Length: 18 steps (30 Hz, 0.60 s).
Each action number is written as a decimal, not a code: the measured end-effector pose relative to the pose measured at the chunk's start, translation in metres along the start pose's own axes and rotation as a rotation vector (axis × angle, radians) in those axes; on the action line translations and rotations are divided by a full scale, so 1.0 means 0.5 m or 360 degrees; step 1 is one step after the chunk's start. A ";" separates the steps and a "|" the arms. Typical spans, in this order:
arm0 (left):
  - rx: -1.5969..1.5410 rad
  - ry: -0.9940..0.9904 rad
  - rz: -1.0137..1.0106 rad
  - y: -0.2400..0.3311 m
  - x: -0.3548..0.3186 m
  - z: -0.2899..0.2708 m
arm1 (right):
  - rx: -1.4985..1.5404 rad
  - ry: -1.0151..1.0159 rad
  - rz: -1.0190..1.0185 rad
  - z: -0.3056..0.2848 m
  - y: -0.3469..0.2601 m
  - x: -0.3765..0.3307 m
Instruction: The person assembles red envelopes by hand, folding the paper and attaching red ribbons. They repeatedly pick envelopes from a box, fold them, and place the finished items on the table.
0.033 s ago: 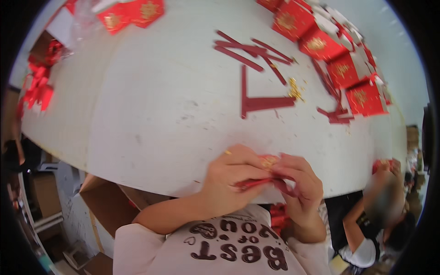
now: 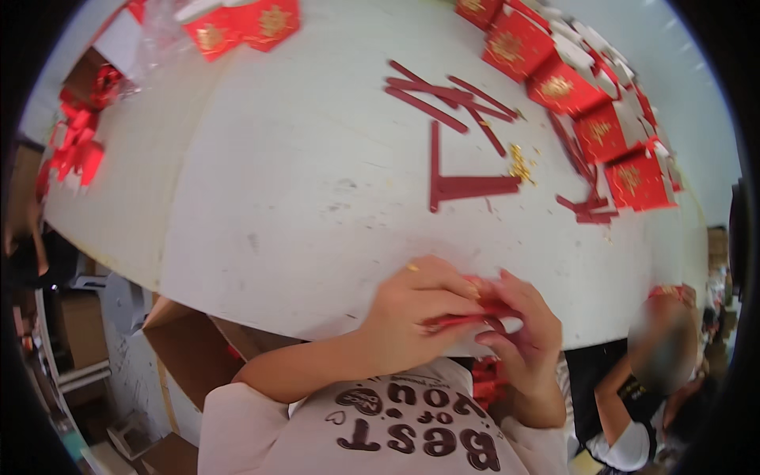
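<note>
Close to my body, at the table's near edge, both hands work on a small red piece with gold print, partly covered by my fingers. My left hand (image 2: 416, 309) grips it from the left, fingers curled over it. On the other side my right hand (image 2: 526, 328) pinches it, with a dark red strip (image 2: 495, 324) bent between thumb and fingers. Whether the strip is fastened to the red piece I cannot tell. Farther out lie several loose dark red strips (image 2: 475, 187), some crossing each other, beside a small heap of gold bits (image 2: 519, 165).
Red boxes (image 2: 558, 87) with gold print stand in a row at the far right, more red boxes (image 2: 273, 22) at the far left. Red ribbons (image 2: 79, 146) lie on the left edge. An open cardboard box (image 2: 190, 344) sits below the table. A co-worker's arm (image 2: 613, 388) shows at right.
The whole view has shifted slightly, so the table things sit a little lower and farther right. My right fingers have shifted on the red piece, and less of its gold print shows.
</note>
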<state>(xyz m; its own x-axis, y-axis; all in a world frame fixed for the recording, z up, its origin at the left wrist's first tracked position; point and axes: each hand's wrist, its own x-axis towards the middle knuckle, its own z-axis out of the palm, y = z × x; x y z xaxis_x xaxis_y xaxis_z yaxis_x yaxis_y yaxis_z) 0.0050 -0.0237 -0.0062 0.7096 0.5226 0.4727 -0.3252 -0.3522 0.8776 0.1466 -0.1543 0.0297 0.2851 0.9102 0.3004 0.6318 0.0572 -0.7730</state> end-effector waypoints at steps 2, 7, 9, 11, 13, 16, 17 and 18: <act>0.0166 -0.0350 0.0129 0.016 0.025 -0.034 | -0.0077 0.0065 0.0184 -0.011 -0.010 -0.028; 0.0968 0.0006 0.0072 -0.014 0.184 -0.263 | -0.0047 0.0748 0.0688 -0.196 -0.051 -0.237; 0.1764 0.0413 0.0404 -0.091 0.286 -0.405 | -0.0340 0.0549 0.1066 -0.252 -0.077 -0.336; 0.2406 0.0725 0.0142 -0.171 0.379 -0.502 | -0.0885 0.0118 0.1361 -0.265 -0.073 -0.398; 0.2700 0.0882 -0.0163 -0.208 0.423 -0.518 | -0.1052 0.0419 0.1463 -0.264 0.087 -0.608; 0.2624 0.0867 -0.0429 -0.210 0.416 -0.575 | -0.1401 0.0228 0.1493 -0.233 0.290 -0.851; 0.2550 0.0873 -0.0385 -0.215 0.407 -0.617 | -0.1294 -0.0003 0.1737 -0.216 0.287 -0.801; 0.2453 0.0862 -0.0338 -0.220 0.398 -0.643 | -0.1193 -0.0236 0.1996 -0.206 0.251 -0.699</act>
<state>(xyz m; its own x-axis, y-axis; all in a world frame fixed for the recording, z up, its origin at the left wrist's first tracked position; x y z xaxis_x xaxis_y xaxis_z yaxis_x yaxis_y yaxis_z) -0.0190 0.3683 0.0171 0.2623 0.7365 0.6235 0.8679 -0.4625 0.1812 0.2006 -0.5073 -0.1147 0.8715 0.2377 -0.4290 0.2629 -0.9648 -0.0006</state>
